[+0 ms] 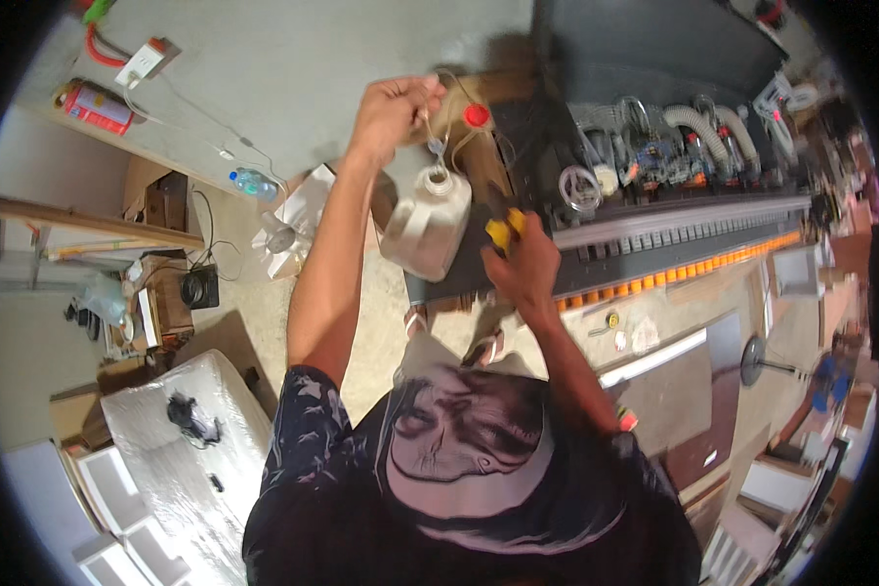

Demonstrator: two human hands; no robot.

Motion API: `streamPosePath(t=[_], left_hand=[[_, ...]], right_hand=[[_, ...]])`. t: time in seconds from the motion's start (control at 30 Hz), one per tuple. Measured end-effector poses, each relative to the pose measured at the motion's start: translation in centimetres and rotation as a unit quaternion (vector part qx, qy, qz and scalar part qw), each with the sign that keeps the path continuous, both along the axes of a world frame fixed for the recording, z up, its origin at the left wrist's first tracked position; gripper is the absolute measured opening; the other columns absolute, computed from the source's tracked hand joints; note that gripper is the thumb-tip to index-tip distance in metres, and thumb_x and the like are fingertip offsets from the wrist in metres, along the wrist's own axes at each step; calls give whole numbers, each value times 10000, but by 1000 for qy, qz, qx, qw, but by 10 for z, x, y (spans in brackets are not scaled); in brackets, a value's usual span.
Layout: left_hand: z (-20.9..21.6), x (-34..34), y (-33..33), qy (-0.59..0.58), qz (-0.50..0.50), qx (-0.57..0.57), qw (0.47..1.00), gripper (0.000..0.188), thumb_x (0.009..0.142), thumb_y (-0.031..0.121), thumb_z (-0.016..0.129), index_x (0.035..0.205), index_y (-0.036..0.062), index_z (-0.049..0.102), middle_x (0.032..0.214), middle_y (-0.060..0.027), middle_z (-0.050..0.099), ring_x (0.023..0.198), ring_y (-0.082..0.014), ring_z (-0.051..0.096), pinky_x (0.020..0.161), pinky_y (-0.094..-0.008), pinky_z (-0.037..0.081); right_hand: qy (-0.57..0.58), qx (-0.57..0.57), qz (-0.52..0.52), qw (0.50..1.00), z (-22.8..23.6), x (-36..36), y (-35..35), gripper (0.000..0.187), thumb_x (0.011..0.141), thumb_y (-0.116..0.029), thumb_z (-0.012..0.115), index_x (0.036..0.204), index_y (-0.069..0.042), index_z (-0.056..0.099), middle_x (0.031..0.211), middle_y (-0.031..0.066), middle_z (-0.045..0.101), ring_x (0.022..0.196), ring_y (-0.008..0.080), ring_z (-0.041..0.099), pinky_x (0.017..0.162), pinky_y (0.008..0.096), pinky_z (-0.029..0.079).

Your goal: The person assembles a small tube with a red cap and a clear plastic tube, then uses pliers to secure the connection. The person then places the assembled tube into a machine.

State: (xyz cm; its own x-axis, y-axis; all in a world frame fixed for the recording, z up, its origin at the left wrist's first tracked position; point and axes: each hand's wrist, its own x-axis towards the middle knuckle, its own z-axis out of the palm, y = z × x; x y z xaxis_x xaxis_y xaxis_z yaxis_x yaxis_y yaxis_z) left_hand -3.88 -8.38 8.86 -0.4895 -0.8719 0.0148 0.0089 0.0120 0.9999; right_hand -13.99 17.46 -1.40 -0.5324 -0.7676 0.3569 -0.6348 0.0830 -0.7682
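Observation:
My left hand is closed, its fingers pinching a thin pale tube or cord above a jug. Below it, the translucent white plastic jug stands uncapped, and a small clear piece hangs at its mouth. A round red cap lies just right of my left fingertips, beside brown material. To the right of the jug, my right hand is wrapped around a yellow-and-black hand tool. Blur hides the tool's exact kind, and its dark end points up and left.
A dark machine with a metal rail and an orange strip extends right, bearing hoses. A plastic bottle and a red canister are at left. Below left is a plastic-wrapped slab; a white power strip sits upper left.

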Motion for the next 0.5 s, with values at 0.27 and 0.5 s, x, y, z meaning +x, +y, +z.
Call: streamPosePath(t=[0.27, 0.5], left_hand=[[0, 8, 0, 45, -8, 64, 997, 270, 1071, 224, 678, 1042, -32, 759, 831, -2, 693, 651, -52, 550, 578, -206, 460], [-31, 24, -13, 116, -2, 251, 961, 194, 1126, 184, 535, 1151, 40, 662, 890, 33, 639, 738, -78, 560, 633, -220, 469]], right_hand=[[55, 307, -62, 948, -115, -32, 48, 562, 789, -335, 837, 1171, -11, 583, 1073, 203, 721, 939, 438, 734, 815, 549, 587], [163, 278, -131, 938, -178, -56, 72, 629, 843, -500, 835, 1230, -37, 657, 1176, 207, 608, 1110, 404, 598, 882, 539, 528]])
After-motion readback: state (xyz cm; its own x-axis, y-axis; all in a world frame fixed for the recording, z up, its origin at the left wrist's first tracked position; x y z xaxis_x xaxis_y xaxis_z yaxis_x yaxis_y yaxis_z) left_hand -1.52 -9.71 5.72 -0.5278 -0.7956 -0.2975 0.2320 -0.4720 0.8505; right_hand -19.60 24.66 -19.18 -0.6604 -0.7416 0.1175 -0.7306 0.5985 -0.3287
